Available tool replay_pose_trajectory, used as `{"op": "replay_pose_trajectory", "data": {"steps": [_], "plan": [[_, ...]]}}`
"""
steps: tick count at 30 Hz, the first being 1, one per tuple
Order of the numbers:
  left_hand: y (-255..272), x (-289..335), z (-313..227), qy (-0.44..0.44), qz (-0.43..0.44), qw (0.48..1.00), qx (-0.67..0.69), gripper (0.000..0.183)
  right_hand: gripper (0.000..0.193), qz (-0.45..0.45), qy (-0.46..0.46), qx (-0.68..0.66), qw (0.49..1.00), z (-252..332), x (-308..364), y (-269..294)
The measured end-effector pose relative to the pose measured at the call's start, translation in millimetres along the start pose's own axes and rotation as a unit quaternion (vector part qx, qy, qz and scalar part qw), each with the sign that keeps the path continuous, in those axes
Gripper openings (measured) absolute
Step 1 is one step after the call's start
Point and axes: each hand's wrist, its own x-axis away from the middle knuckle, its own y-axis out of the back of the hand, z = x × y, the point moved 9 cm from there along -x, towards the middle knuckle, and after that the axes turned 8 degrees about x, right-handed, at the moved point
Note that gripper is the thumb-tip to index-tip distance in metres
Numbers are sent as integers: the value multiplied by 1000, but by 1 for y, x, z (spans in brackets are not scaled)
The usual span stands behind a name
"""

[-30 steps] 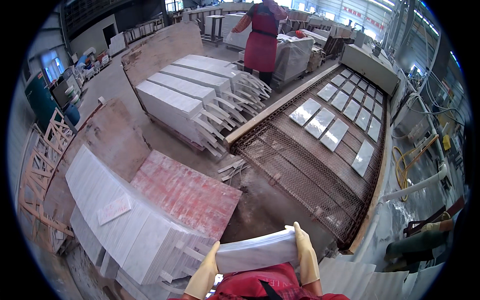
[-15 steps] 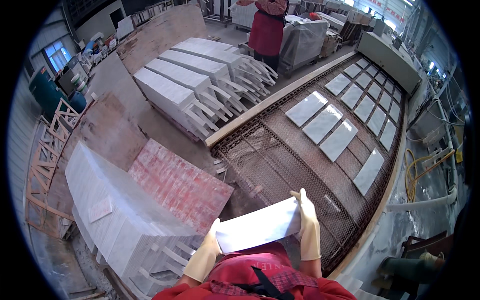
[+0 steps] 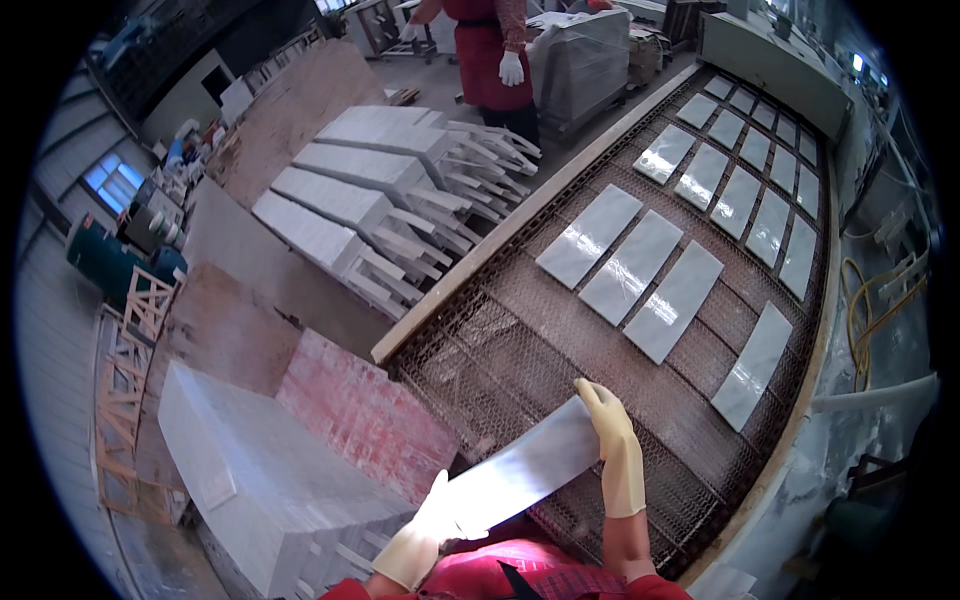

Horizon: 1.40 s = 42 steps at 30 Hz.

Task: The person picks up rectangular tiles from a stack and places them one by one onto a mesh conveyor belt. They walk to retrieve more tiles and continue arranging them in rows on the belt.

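Note:
Between my two gloved hands I hold a glossy pale stone tile (image 3: 530, 462), tilted with its right end higher and farther off. My left hand (image 3: 437, 510), in a cream rubber glove, grips the near left end. At the far right end my right hand (image 3: 606, 412) is closed round the edge, in a matching glove. The tile hangs over the near end of a mesh conveyor (image 3: 480, 345). On that mesh lie several similar tiles, among them a single one (image 3: 755, 367) at the right and one (image 3: 675, 300) beside two others.
Left of me stands a large stack of thin slabs (image 3: 270, 480) by a reddish board (image 3: 365, 415). More tile stacks (image 3: 345, 180) sit beyond. A wooden rail (image 3: 540, 215) edges the conveyor. Another person in a red apron (image 3: 487, 65) stands at the back. A yellow hose (image 3: 858, 325) hangs right.
The tile has turned steeper, its left end lower and its right end farther over the mesh. My view has shifted. The tiles on the conveyor lie farther along, and the other person's gloved hand now shows.

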Motion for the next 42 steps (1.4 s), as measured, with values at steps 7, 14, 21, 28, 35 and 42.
{"op": "replay_pose_trajectory", "data": {"steps": [7, 14, 21, 28, 35, 42], "plan": [[-4, -9, -11, -24, 55, 997, -37, 70, 59, -23, 15, -34, 999, -10, -8, 7], [3, -11, -13, 6, 81, 996, -34, 73, 37, -188, 202, -143, 951, 11, 56, 34], [-1, -6, -7, 55, 88, 994, 19, 77, 39, -126, 41, -27, 991, -79, 122, -1], [-26, -34, -17, -205, 324, 875, -294, 59, 40, 182, -97, -127, 970, -199, 127, -159], [12, -14, -1, -115, 273, 948, -120, 53, 37, 128, -120, -292, 940, -181, 137, -188], [7, -15, 1, -42, 281, 959, 7, 49, 33, 66, -98, -353, 928, -177, 132, -177]]}}
